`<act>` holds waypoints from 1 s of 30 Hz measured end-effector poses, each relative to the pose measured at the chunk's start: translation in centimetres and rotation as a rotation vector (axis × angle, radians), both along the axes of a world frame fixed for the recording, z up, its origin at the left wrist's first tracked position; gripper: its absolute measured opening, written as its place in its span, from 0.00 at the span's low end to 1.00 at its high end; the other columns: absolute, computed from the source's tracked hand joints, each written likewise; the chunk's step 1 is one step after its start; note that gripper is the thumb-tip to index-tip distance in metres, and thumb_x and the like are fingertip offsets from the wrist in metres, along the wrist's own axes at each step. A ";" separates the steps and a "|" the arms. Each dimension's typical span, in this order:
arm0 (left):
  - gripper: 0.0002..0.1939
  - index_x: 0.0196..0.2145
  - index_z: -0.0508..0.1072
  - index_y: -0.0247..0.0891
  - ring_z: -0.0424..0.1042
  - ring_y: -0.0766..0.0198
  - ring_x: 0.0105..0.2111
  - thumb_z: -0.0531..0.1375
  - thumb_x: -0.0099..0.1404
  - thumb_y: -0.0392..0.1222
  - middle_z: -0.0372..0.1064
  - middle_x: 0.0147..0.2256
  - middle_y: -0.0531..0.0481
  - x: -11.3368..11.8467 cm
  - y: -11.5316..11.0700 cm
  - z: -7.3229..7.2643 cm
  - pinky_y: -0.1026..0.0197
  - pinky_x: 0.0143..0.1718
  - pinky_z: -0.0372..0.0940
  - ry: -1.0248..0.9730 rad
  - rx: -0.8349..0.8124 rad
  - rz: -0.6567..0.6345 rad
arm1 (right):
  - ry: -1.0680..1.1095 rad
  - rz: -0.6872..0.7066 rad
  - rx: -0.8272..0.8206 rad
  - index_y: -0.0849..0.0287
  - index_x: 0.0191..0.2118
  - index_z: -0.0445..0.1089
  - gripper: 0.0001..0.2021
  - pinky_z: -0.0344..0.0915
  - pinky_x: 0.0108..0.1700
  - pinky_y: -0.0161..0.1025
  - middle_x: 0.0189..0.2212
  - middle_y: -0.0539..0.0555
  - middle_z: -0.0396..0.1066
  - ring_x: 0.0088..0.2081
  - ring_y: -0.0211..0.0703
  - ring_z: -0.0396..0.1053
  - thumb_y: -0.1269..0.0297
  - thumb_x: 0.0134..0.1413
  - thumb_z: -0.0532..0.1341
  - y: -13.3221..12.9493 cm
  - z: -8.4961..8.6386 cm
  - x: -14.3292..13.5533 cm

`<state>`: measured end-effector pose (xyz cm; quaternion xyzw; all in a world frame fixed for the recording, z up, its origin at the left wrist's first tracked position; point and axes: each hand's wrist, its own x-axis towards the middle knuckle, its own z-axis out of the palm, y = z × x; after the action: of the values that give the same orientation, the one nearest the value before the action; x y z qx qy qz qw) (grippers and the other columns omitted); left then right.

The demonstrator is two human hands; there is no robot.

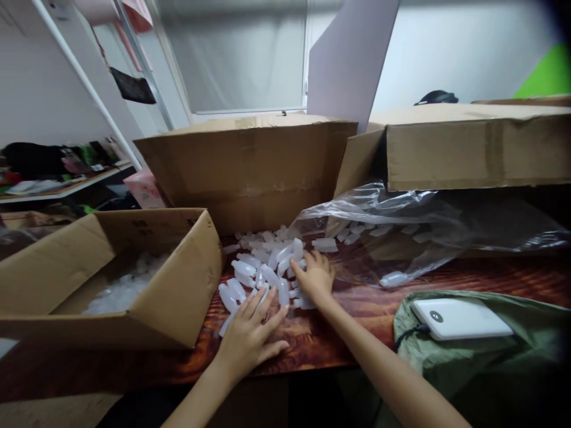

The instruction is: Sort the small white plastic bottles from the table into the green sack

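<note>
A loose pile of small translucent white plastic bottles [270,274] lies on the dark red wood-grain table [357,324]. At the near edge of the pile, my left hand [251,334] rests palm down with its fingers spread, the fingertips touching bottles. My right hand [314,278] lies over the pile's right side, fingers apart and slightly bent; some bottles beneath it are partly hidden. Neither hand grips a bottle that I can see. More of these bottles [127,291] fill part of an open cardboard box [191,285] on the left.
Behind the pile stands a large cardboard box [250,172]. On the right, a clear plastic bag [428,220] with bottles hangs from another cardboard box [446,148]. A white power bank [464,319] with a black cable lies on green fabric [439,362] at the near right.
</note>
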<state>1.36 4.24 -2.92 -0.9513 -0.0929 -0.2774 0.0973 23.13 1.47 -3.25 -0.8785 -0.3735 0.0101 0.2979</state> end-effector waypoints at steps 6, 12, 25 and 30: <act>0.30 0.61 0.64 0.46 0.56 0.45 0.62 0.59 0.63 0.54 0.57 0.63 0.39 -0.5 0.5 -1.2 0.46 0.57 0.59 -0.028 -0.009 0.122 | 0.044 0.053 0.079 0.56 0.56 0.65 0.24 0.51 0.59 0.64 0.62 0.61 0.55 0.63 0.62 0.51 0.47 0.60 0.57 4.6 0.3 -6.2; 0.28 0.60 0.65 0.48 0.60 0.43 0.60 0.60 0.63 0.50 0.60 0.61 0.39 -0.5 0.7 -1.2 0.44 0.55 0.60 -0.072 0.000 0.236 | -0.017 0.157 0.134 0.56 0.56 0.64 0.20 0.62 0.56 0.55 0.59 0.58 0.60 0.56 0.52 0.63 0.53 0.63 0.58 4.8 1.6 -5.0; 0.22 0.56 0.70 0.44 0.61 0.48 0.59 0.58 0.64 0.46 0.64 0.59 0.43 0.1 0.5 -1.4 0.47 0.56 0.59 -0.154 -0.086 0.218 | -0.012 -0.010 -0.264 0.59 0.51 0.67 0.19 0.60 0.55 0.56 0.53 0.58 0.65 0.53 0.52 0.64 0.52 0.61 0.59 2.3 2.6 5.9; 0.22 0.56 0.70 0.42 0.61 0.47 0.59 0.58 0.64 0.45 0.64 0.59 0.41 0.2 0.3 -1.0 0.47 0.56 0.60 -0.126 -0.080 0.199 | 0.055 0.227 -0.234 0.60 0.56 0.64 0.25 0.57 0.56 0.54 0.55 0.61 0.64 0.55 0.54 0.62 0.48 0.60 0.58 2.6 1.9 0.9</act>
<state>1.60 4.56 -3.92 -0.9212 -0.2038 -0.3216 0.0804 24.01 4.07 -1.37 -0.8588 -0.4581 0.1113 0.2006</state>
